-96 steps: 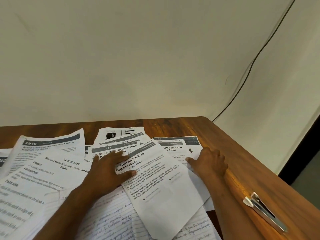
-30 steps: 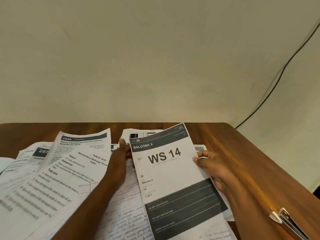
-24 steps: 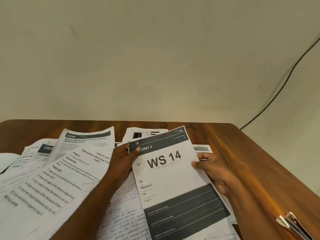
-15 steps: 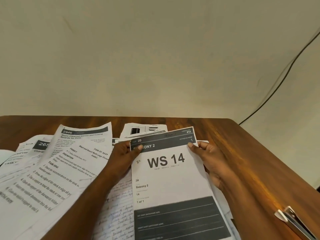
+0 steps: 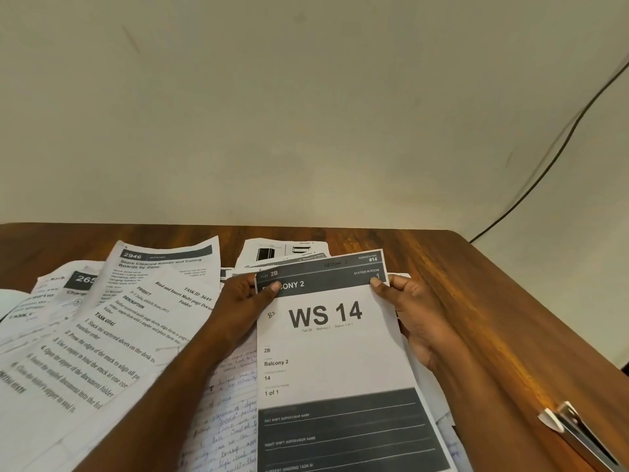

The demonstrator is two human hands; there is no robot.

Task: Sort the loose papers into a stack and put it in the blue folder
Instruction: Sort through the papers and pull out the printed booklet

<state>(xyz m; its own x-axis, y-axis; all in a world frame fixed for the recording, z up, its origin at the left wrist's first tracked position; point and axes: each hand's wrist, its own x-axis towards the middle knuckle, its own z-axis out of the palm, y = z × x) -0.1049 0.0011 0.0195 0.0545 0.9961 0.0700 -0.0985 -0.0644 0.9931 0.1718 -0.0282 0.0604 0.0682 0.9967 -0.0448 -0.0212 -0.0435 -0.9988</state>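
**Both hands on the WS 14 sheet, rest of the pile not gathered yet**

So the left hand (image 5: pixel 243 310) and right hand (image 5: pixel 413 313) each pinch a top corner of the WS 14 sheet (image 5: pixel 335 356), thumbs on the dark header band, the other fingers curled behind it. There seem to be more pages tucked right under it, edges peeking out by the right palm, but I can't tell how many.

Handling-wise: paper is light and floppy, and I'd guess the sheets slide on each other easily, so a one-corner grip will probably let it sag or fan out. I'd hold it by both side edges, then tap the bottom edge on the table (image 5: pixel 476 301) to square it.

Count of what's loose: left of the left hand I make out three printed sheets (image 5: pixel 112 335), overlapping, possibly more underneath. Below the left wrist is one handwritten page (image 5: pixel 231 420). Beyond the fingertips, one sheet with small pictures (image 5: pixel 282 252). One stapler (image 5: pixel 578 434) sits well off to the right of the right forearm.

No blue folder anywhere in view.
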